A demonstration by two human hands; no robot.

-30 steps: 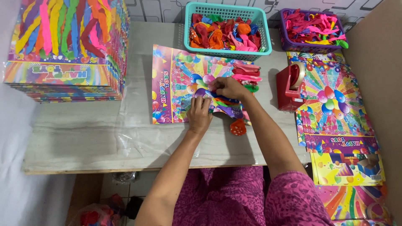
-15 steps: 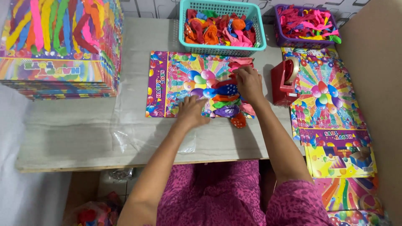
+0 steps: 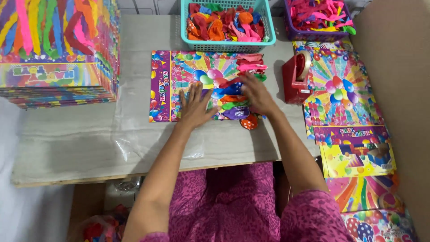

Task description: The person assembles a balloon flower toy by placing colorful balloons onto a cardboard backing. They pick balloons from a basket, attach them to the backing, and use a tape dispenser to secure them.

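Both hands, left hand (image 3: 195, 106) and right hand (image 3: 257, 93), flat on balloons (image 3: 233, 96) atop colourful card (image 3: 188, 71).

Head view. The person wears a magenta-pink garment with a darker mottled print, filling the lower centre of the frame. Short sleeves of the same fabric end above the elbows. Left hand (image 3: 195, 106) and right hand (image 3: 256, 93) are bare, without rings or bangles.

View: single head-worn camera | Angle: looks steeply down over the person's lap onto the table (image 3: 67, 148) | Range: arm's reach, hands mid-frame | Far edge: baskets (image 3: 226, 45) | Shared views: none
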